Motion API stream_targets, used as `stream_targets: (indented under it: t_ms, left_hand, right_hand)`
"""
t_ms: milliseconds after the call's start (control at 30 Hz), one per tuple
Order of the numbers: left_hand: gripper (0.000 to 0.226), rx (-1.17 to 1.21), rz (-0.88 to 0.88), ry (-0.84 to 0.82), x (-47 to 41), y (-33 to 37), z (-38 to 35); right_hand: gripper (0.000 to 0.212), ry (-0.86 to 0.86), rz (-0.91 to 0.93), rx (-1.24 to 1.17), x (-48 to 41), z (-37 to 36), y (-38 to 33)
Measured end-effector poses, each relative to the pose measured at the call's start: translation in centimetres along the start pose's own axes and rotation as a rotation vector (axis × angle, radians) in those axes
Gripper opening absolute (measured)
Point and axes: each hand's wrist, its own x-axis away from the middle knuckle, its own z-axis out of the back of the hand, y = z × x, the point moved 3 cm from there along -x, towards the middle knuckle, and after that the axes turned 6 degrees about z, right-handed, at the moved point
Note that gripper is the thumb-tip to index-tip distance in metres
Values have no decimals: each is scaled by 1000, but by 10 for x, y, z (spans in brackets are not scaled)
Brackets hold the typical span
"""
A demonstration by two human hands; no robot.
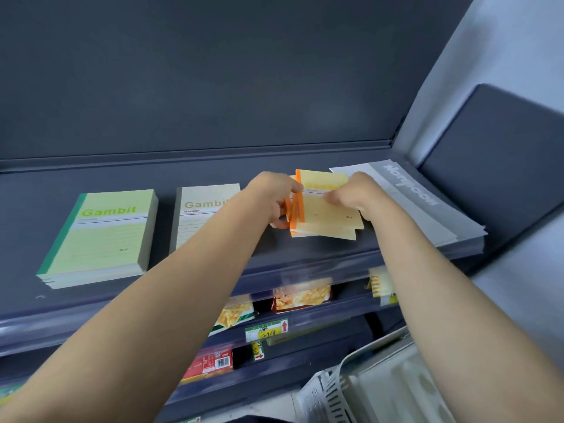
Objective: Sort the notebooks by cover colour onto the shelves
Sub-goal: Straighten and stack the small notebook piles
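- The left forearm [183,285] hides the right part of the beige Gambit notebook stack [201,209].
- The left hand [271,193] has its fingertips hidden behind the orange-spined notebooks [329,212].
- The snack packets [300,296] are blurred, and the price label [266,329] is unreadable.
- The bottom edge cuts off the white basket [381,380].

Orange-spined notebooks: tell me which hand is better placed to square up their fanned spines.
Left. The left hand grips the orange-spined notebooks at the fanned spine edge, fingers curled round it. The right hand sits at the opposite edge, beside the grey notebooks.
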Motion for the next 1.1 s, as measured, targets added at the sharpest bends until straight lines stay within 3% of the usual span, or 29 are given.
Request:
stream_targets:
  t_ms: [200, 267, 367, 433, 567, 733, 900, 1000, 1100]
  left_hand:
    - [33, -37, 66, 89, -2, 1, -2]
    - [30, -46, 57, 84, -2, 0, -4]
    - [12, -89, -55, 88, 3, 8, -6]
    - [13, -155, -168, 122, 10, 19, -4]
    - [23, -519, -430, 280, 22, 41, 0]
    - [30, -797, -643, 363, 28, 38, -13]
    - [46, -880, -675, 296, 27, 33, -19]
    - [50, -822, -681, 224, 32, 30, -23]
    - [81, -789, -588, 70, 38, 25, -24]
  right_hand:
    - [22, -79, -50, -143, -5, -3, -4]
    - [22, -110, -79, -188, -6, -3, -5]
    - [41, -228, -160, -341, -5, -7, -4]
    - [57, -271, -157, -407, -6, -8, -4]
    - [84, -101, 39, -360, -18, 7, -11]
    - [50, -208, 209, -621, -17, 5, -21]
    - [54, -180, 233, -657, -23, -1, -11]
    - [45, -128, 256, -664, -27, -1, -8]
    - [44, -81, 242, -714, -27, 2, -5]
